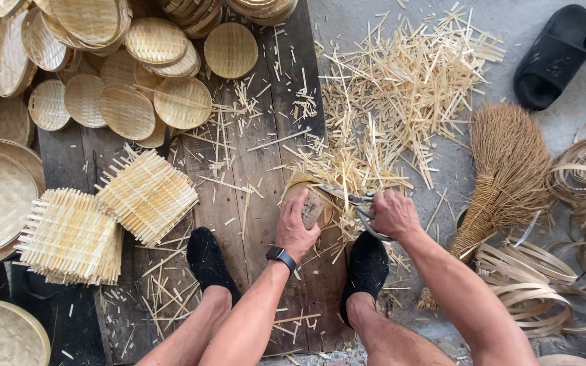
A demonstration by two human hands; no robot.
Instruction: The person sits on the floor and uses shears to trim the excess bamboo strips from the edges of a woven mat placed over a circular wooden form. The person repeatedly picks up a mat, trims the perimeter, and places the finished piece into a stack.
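L hand (296,227) presses a round woven mat (308,203) flat on the wooden board (239,203), btwn the feet. R hand (393,213) grips scissors (361,203) at the mat's edge, w/ bamboo offcuts (395,88) just beyond.

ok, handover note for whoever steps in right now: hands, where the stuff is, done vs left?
Left hand: pressing a round woven bamboo piece down on the wooden board.
Right hand: grip closed on scissors, blades at the piece's edge.
Done: trimmed round discs piled at the board's far left; cut-off slivers scattered on the floor beyond.
Left: untrimmed square woven mats in two stacks to the left, ends sticking out.
Nearby: hand broom and coiled bamboo strips on the right.
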